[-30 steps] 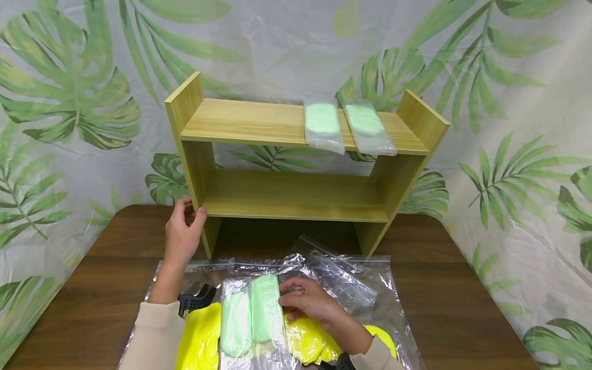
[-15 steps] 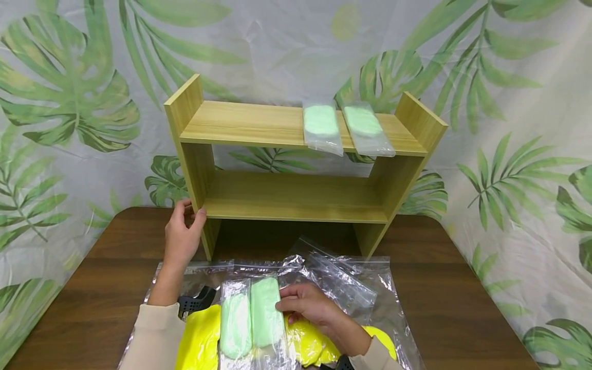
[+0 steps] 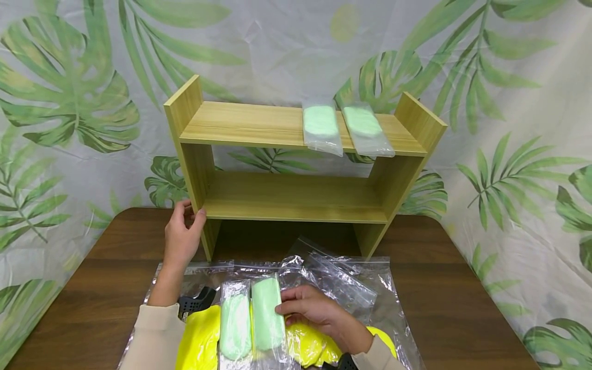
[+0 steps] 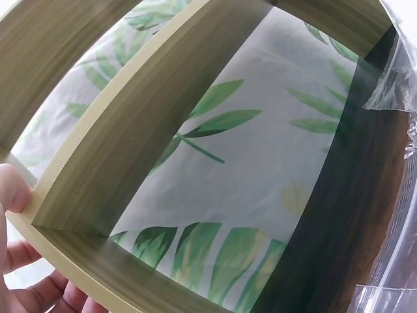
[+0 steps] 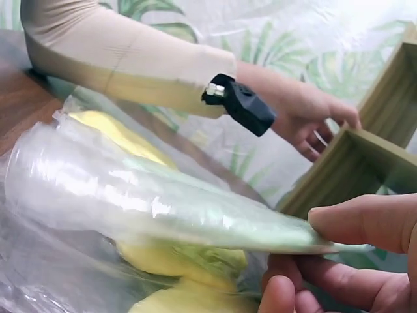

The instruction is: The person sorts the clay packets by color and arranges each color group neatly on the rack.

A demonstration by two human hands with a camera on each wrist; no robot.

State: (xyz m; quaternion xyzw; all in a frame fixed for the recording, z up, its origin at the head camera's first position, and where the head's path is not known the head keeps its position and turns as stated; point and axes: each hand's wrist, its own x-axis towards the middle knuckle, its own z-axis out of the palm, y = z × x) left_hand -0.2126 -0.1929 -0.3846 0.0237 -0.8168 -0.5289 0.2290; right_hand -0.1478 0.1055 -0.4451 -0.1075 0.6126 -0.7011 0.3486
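My left hand [image 3: 182,231] grips the left side panel of a small wooden shelf [image 3: 296,213]. In the left wrist view the thumb lies on the panel's front edge and the fingers [image 4: 49,293] on its outer side. Low in front of the shelf, my right hand [image 3: 310,311] pinches the right edge of a pale green packet [image 3: 268,313] in a clear plastic bag, thumb above and fingers below. That packet is tilted, its right edge raised. A similar green packet [image 3: 236,326] lies beside it on the left. What exactly the green contents are cannot be told.
Two more bagged green packets [image 3: 321,123] lie on the shelf's top board, overhanging its front edge. Yellow soft items [image 3: 201,334] lie under a large clear zip bag [image 3: 388,303] on the brown table [image 3: 444,288]. A leaf-print cloth [image 3: 287,46] hangs behind.
The right hand has tilted the green packet a little, opening a thin yellow gap beside the left packet. The left hand stays on the shelf's side panel.
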